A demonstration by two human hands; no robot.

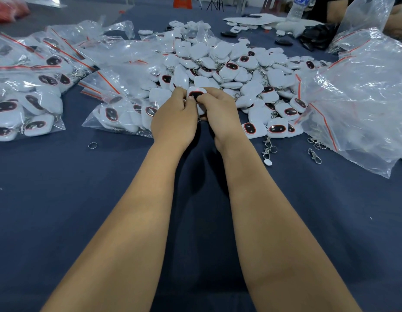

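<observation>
— What are the hands doing?
— The left hand (174, 119) and the right hand (220, 113) both hold one small white key fob (195, 93). It has a black face with a red ring. The fingers (180, 92) of both hands pinch it, with the thumbs on the face. It sits between the hands, just in front of the big pile of fobs (240, 70)
— Is the work nearly done?
— I think not. The zip bags (26, 86) on the left are full, so part is done. But the pile is big, and the clear bags (364, 97) on the right look empty
— What else is there?
— Some metal clasps (268, 147) and a loose ring (92, 145) lie on the table (60, 199)
</observation>
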